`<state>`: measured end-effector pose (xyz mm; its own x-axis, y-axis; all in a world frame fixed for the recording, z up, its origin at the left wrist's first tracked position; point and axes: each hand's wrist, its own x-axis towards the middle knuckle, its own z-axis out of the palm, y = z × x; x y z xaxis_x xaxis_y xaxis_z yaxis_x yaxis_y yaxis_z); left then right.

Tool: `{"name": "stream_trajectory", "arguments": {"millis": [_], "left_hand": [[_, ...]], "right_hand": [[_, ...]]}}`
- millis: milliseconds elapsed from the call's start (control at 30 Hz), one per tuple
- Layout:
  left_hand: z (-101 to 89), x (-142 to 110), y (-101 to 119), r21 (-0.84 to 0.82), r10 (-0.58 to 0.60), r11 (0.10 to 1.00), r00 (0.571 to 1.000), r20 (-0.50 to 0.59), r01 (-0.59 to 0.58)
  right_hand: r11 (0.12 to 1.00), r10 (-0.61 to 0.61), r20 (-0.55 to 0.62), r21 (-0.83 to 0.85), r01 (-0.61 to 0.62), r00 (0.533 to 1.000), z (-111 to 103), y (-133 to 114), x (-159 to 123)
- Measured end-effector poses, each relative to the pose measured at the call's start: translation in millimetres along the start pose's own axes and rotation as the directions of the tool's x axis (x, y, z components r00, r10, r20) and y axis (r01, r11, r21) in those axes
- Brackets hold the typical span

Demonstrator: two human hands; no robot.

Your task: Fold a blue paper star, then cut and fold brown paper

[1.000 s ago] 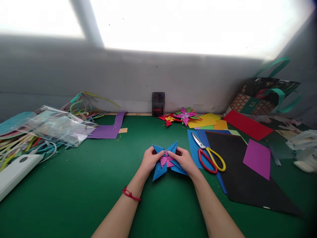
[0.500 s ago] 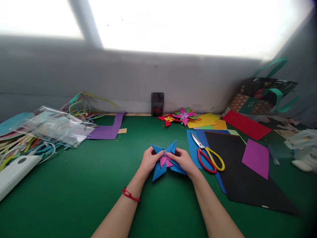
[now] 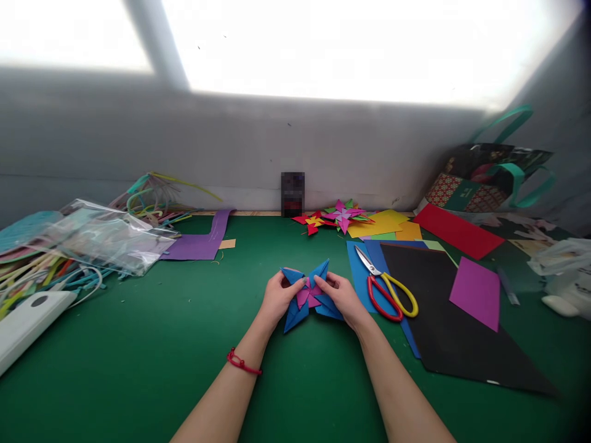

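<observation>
A folded paper pinwheel (image 3: 298, 315) with four blue points and a pink centre is held just above the green table, in the middle of the head view. My left hand (image 3: 279, 296) grips its left side, the thumb pressing near the pink centre and the fingers underneath. On the opposite side my right hand (image 3: 340, 294) pinches it too, its thumb lying on the base of the upper right point. The fingers beneath the paper are mostly hidden. Scissors (image 3: 392, 289) with one red and one yellow handle lie to the right of my right hand.
Black paper (image 3: 429, 307) and a purple sheet (image 3: 478, 292) lie at the right, beside red paper (image 3: 457, 231). Several finished paper stars (image 3: 342, 215) are piled at the back. Clear plastic packaging (image 3: 115, 237) and a white power strip (image 3: 34, 323) occupy the left.
My right thumb has shifted up from the pink centre toward the upper right blue point. The pinwheel has tilted slightly; my left hand keeps its hold.
</observation>
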<state>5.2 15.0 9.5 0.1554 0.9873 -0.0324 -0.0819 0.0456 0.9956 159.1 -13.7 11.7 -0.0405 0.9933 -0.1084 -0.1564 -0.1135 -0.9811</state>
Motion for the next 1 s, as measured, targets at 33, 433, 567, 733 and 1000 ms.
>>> {"name": "stream_trajectory", "arguments": {"millis": [33,433,567,733,1000], "left_hand": [[0.3,-0.1,-0.2,0.014,0.0,1.0,1.0,-0.007,0.0],[-2.9,1.9,-1.9,-0.04,-0.035,0.999,0.999,-0.019,0.035],[-0.6,-0.1,0.7,-0.024,-0.109,0.994,0.99,0.087,0.111],[-0.1,-1.6,0.6,0.042,-0.097,0.995,0.987,0.126,0.093],[1.2,-3.4,-4.7,0.039,-0.075,0.997,0.99,0.121,0.071]], "right_hand": [[0.999,-0.002,-0.02,-0.035,0.001,1.0,-0.9,2.2,1.1],[0.985,-0.028,-0.073,-0.171,0.015,0.997,-3.6,1.9,2.9],[0.96,-0.127,-0.092,-0.261,0.099,0.988,-2.0,3.4,4.9],[0.911,-0.219,-0.06,-0.371,0.182,0.974,1.2,1.3,3.8],[0.811,-0.285,-0.031,-0.54,0.223,0.958,-0.1,3.3,1.5]]}}
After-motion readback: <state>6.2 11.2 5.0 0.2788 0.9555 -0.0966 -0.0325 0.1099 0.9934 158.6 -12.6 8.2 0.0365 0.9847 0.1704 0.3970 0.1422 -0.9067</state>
